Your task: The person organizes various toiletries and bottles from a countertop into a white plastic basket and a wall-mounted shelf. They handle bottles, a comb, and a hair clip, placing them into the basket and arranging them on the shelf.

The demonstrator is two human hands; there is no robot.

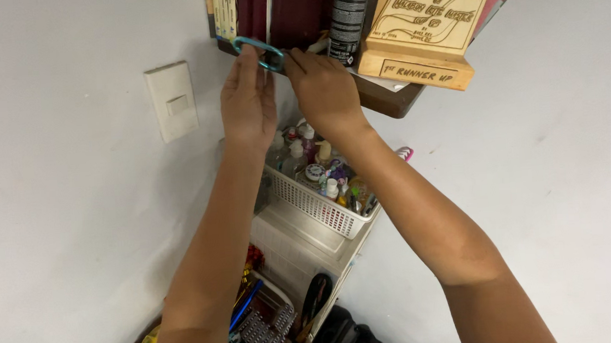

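Both my hands, left hand and right hand, pinch the teal clip at top centre; a slip could drop it into the white basket below.

A teal ring shows at twelve o'clock, with dark maroon books behind it. At one o'clock stands a pale tan wooden plaque. The wall switch at ten o'clock is cream, and the slotted basket at centre white.
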